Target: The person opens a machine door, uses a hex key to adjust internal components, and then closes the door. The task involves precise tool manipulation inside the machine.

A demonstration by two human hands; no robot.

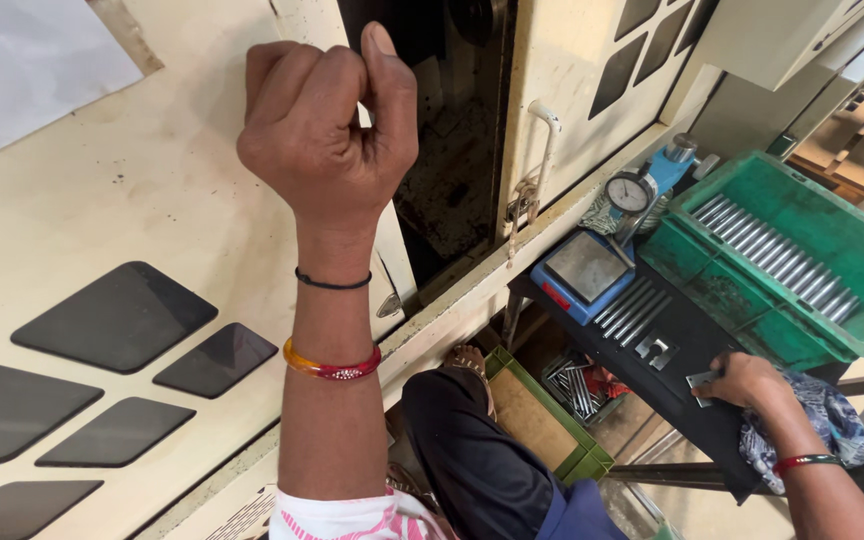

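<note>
My left hand [327, 125] is raised in front of a cream machine's sliding door [122, 200], fingers curled shut around the door's handle at its edge by the dark opening [452, 170]. My right hand [742, 380] rests low on a black table [682, 330], fingers on a small flat metal piece [700, 382]. Several thin metal rods [632, 310] lie on the table beside a small metal bracket [655, 350].
A blue gauge stand with a round dial [612, 240] sits at the table's far end. A green crate [802, 260] holds a row of metal rods. Another green bin [552, 420] with metal parts stands on the floor under the table. A blue patterned cloth [822, 420] lies by my right wrist.
</note>
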